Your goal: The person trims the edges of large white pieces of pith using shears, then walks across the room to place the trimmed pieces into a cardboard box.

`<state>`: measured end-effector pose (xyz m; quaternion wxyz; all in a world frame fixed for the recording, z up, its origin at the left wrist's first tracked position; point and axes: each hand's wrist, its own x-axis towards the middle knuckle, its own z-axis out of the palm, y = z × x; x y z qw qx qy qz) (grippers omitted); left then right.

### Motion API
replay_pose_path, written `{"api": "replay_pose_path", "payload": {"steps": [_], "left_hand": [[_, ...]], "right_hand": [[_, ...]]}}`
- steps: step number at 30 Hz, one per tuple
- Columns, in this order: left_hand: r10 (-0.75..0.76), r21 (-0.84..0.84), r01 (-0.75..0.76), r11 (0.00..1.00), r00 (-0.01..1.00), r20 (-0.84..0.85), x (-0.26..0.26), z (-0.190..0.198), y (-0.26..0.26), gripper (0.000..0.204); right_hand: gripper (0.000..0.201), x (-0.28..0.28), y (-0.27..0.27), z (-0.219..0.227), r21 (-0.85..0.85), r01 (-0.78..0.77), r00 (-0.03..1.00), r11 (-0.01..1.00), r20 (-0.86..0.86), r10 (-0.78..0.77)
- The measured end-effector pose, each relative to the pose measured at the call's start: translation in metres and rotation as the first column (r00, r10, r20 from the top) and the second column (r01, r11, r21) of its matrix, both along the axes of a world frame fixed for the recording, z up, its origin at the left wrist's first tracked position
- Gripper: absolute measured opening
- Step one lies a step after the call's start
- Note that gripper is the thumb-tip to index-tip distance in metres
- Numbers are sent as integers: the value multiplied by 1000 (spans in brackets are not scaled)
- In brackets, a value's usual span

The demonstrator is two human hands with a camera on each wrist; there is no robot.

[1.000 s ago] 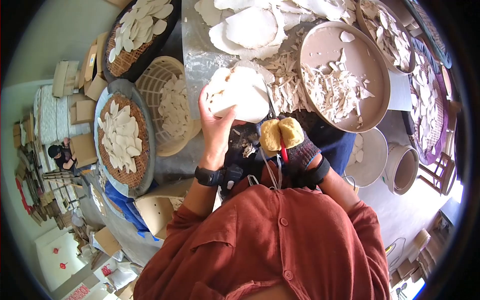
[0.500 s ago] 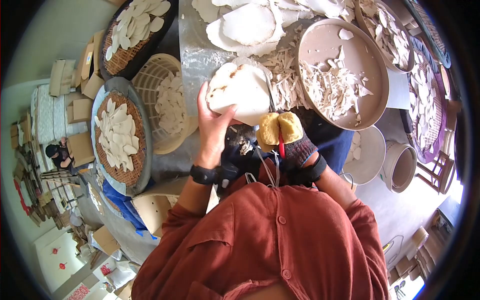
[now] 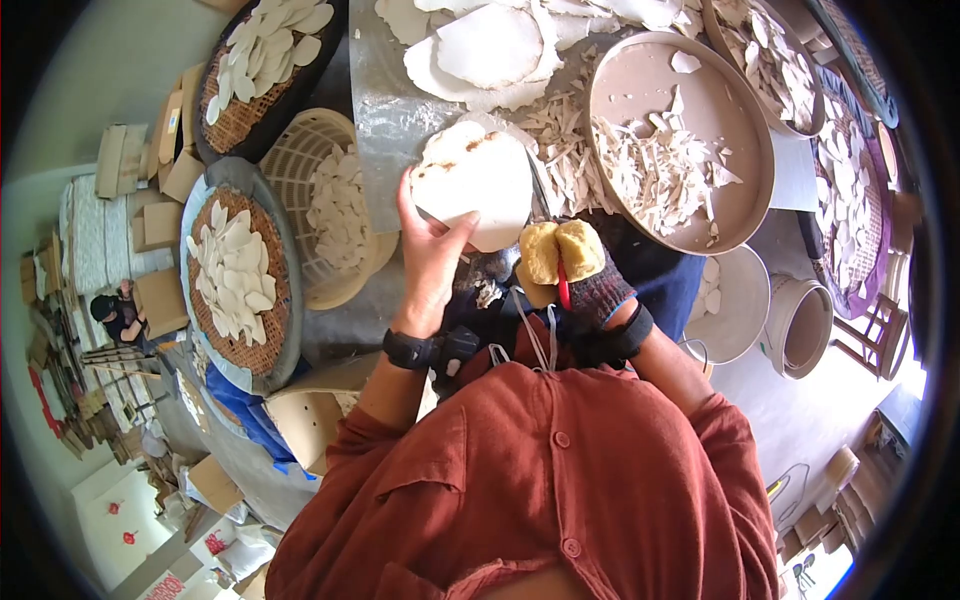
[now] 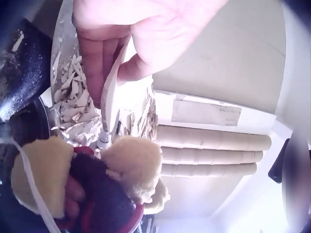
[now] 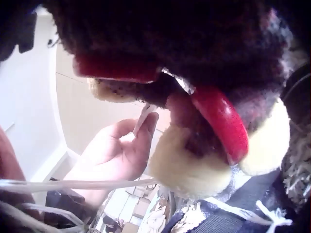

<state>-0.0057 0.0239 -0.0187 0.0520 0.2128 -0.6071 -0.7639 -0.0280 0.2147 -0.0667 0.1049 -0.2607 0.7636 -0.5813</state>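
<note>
My bare left hand (image 3: 432,245) grips a large flat white slab (image 3: 470,180) by its near edge, thumb on top, above a metal sheet (image 3: 385,110). In the left wrist view the slab (image 4: 111,94) shows edge-on between the fingers of that hand (image 4: 141,34). My right hand (image 3: 572,268), in a dark knit glove with yellow fleece padding, holds red-handled scissors (image 3: 563,285) whose blades meet the slab's right edge. The right wrist view shows the red handle (image 5: 221,121) inside the glove and the left hand (image 5: 119,148) beyond it.
A round tray (image 3: 745,200) of white trimmings sits to the right, with loose offcuts (image 3: 560,130) beside it. Wicker trays of white slices (image 3: 240,270) and a basket (image 3: 340,200) lie left. A white bowl (image 3: 745,315) and bucket (image 3: 800,325) stand lower right.
The slab has turned a little in my left hand and sits slightly farther up. The gloved hand with the scissors stays at its right edge.
</note>
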Motion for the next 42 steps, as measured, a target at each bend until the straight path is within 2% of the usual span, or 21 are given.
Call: {"api": "replay_pose_path", "payload": {"steps": [1,4,5,6,7,9,12,14,15,16,17,20,21,25,28,30,33,35,37,39,42], "left_hand": [[-16,-8,16,1000,1000,-24,-1,-3,-4,86],[-37,-25,36,999,997,-67,-3,1,-6,89],[-52,-33,50,998,996,-72,-3,3,-8,89],[-67,-41,64,997,995,-77,-4,5,-11,90],[-98,-48,94,994,992,-79,-5,7,-14,90],[-155,-58,150,987,985,-77,-6,13,-20,90],[-228,-90,217,972,965,-133,-9,14,-26,91],[-169,-25,167,986,978,-118,-8,11,-28,86],[-142,6,144,990,984,-110,-7,8,-29,83],[24,121,-18,993,999,-49,-8,0,-26,68],[45,129,-33,991,995,-91,-9,-2,-22,61],[63,211,-38,977,991,-118,-13,7,-11,51],[65,246,-37,969,992,-107,-13,12,-8,49],[-26,204,41,978,997,-76,-16,14,-18,51],[-63,192,73,979,996,-59,-16,13,-23,49],[-68,196,76,978,997,-45,-16,12,-24,49],[-88,196,97,976,995,-51,-16,10,-26,49],[-142,188,145,971,989,-29,-17,11,-28,48],[-165,187,164,969,986,-12,-17,11,-27,48],[-151,191,149,970,989,-1,-18,13,-23,47],[-132,219,130,967,991,-5,-20,11,-22,46]], "right_hand": [[17,0,1,4,79,10,990,997,-141,1],[13,2,1,-3,63,13,982,998,-191,0],[17,2,-1,-7,-362,-40,975,931,190,116],[20,3,-3,-13,-706,85,811,703,458,363],[24,3,-4,-17,-853,344,546,393,522,655],[29,12,2,-19,-687,180,684,704,602,413],[33,12,14,-33,-659,101,589,746,644,489],[33,8,11,-35,-838,373,333,398,522,785],[31,7,14,-28,-808,137,487,574,559,671],[30,6,16,-19,-646,-105,665,756,519,536],[31,5,17,-8,-418,-255,798,872,418,434],[33,6,18,-9,-342,-295,850,892,333,409],[31,8,19,-12,-335,-285,850,898,345,398],[21,20,21,-25,-349,-217,835,912,418,358],[16,20,19,-8,-276,-288,900,917,250,358],[14,16,17,9,-160,-327,931,931,117,347],[12,20,14,19,-140,-321,942,937,53,331],[12,18,10,21,-351,-276,866,895,314,390],[12,16,6,17,-407,-243,838,880,368,402],[14,16,2,10,-327,-267,905,907,238,353],[15,13,-1,19,-402,-251,855,880,334,397]]}}
